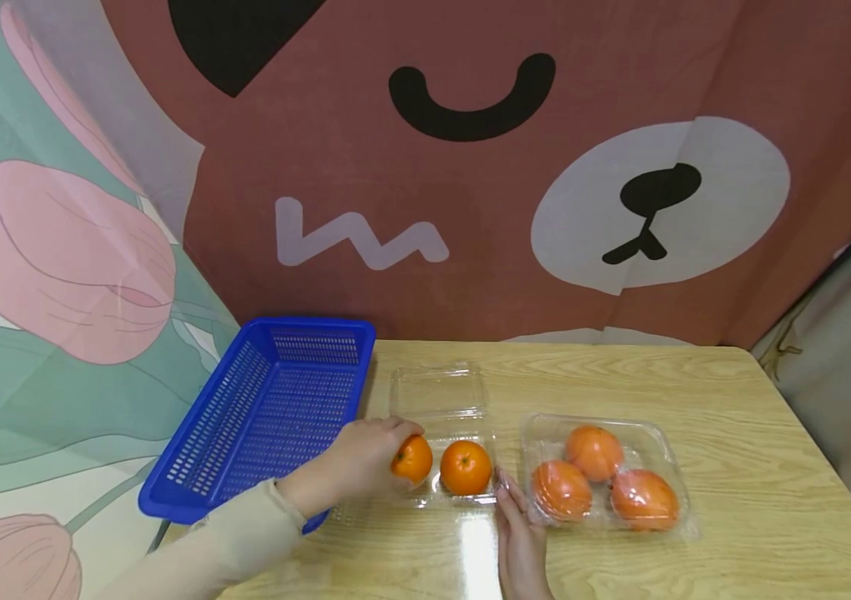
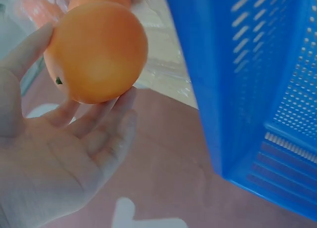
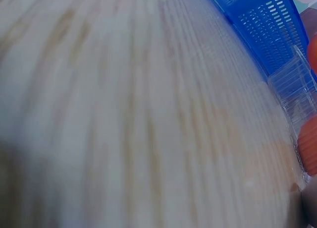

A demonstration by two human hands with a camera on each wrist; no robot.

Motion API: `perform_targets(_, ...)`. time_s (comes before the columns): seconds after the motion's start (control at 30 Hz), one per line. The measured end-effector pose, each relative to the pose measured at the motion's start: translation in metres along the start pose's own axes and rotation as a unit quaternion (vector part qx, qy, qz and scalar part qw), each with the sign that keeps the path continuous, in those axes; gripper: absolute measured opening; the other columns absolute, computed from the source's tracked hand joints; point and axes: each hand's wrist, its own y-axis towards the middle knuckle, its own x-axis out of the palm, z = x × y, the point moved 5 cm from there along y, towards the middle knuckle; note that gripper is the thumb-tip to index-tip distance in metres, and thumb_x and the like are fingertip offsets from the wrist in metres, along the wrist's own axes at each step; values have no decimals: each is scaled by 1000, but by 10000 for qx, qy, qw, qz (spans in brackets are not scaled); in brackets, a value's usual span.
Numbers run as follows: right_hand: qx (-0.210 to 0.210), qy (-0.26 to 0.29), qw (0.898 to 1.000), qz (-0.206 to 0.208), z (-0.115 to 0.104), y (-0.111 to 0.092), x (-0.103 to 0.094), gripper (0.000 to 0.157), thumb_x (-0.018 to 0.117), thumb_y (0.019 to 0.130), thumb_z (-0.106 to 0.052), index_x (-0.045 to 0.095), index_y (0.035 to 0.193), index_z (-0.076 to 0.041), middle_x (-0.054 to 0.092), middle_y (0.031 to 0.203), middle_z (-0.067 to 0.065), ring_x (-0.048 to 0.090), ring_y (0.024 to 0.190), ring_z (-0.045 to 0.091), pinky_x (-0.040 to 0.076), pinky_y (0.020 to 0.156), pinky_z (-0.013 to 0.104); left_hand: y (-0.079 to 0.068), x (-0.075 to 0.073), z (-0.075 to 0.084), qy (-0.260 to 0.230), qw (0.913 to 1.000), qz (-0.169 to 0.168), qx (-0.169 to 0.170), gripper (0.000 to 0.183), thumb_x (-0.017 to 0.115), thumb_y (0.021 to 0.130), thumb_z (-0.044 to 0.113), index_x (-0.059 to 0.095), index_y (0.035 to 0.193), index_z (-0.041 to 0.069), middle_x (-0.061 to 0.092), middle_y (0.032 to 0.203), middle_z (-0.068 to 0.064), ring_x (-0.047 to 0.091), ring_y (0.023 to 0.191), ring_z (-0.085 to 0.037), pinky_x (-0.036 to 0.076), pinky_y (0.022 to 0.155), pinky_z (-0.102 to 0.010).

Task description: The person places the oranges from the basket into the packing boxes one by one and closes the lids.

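Note:
My left hand grips an orange between thumb and fingers, at the left side of an opened clear plastic box. In the left wrist view the orange sits against the fingertips of the left hand. A second orange lies in the right part of that box, whose lid is folded back. My right hand has its fairly straight fingers against the box's right edge. Only a sliver of the right hand shows in the right wrist view.
On the left a blue perforated basket stands with nothing in it. To the right of my right hand, a clear box holds three orange fruits. Both boxes lie on the wooden table, backed by a printed cloth.

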Motion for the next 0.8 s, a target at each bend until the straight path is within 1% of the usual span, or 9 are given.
perform_targets(0.13, -26, 59, 10000, -21, -2, 0, 0, 36, 58, 91, -11, 55, 125, 1, 62, 118, -7, 52, 115, 7, 39, 95, 17, 7, 10, 9, 342, 9984, -388, 227, 63, 76, 69, 46, 59, 121, 14, 62, 110, -1, 60, 94, -19, 49, 78, -37)
perform_targets(0.2, -59, 94, 9999, -57, -3, -1, 0, 35, 57, 92, -10, 55, 125, 1, 62, 118, -6, 52, 115, 7, 39, 95, 17, 11, 14, 13, 429, 9972, -548, 277, 61, 75, 70, 45, 59, 120, 14, 62, 109, -1, 60, 95, -19, 48, 79, -39)
perform_targets(0.37, -108, 236, 9996, -145, -4, -1, 1, 33, 56, 92, -7, 56, 124, 1, 62, 118, -4, 52, 115, 8, 39, 95, 17, 20, 25, 16, 468, 9946, -903, 203, 57, 77, 70, 40, 59, 118, 16, 62, 106, -1, 59, 95, -21, 46, 81, -41)
perform_targets(0.47, -130, 231, 9995, -195, -3, -2, 1, 33, 56, 92, -8, 56, 124, 0, 62, 118, -4, 52, 115, 8, 39, 95, 18, 24, 32, 15, 579, 9932, -995, 148, 57, 77, 69, 41, 59, 118, 17, 62, 103, 0, 59, 91, -20, 46, 76, -39)
perform_targets(0.6, -142, 86, 9997, -167, -1, -1, 0, 34, 57, 92, -11, 56, 124, -1, 63, 117, -7, 52, 114, 7, 40, 95, 19, 27, 39, 15, 735, 9918, -1044, 114, 57, 77, 68, 42, 59, 116, 18, 62, 100, 1, 59, 86, -20, 46, 71, -36)
perform_targets(0.8, -99, 7, 9999, -80, 0, 0, 0, 37, 59, 91, -13, 55, 125, 1, 62, 117, -7, 52, 114, 7, 40, 95, 19, 30, 48, 12, 852, 9891, -1202, 29, 59, 77, 68, 44, 57, 118, 19, 61, 102, 1, 59, 88, -21, 46, 74, -38)
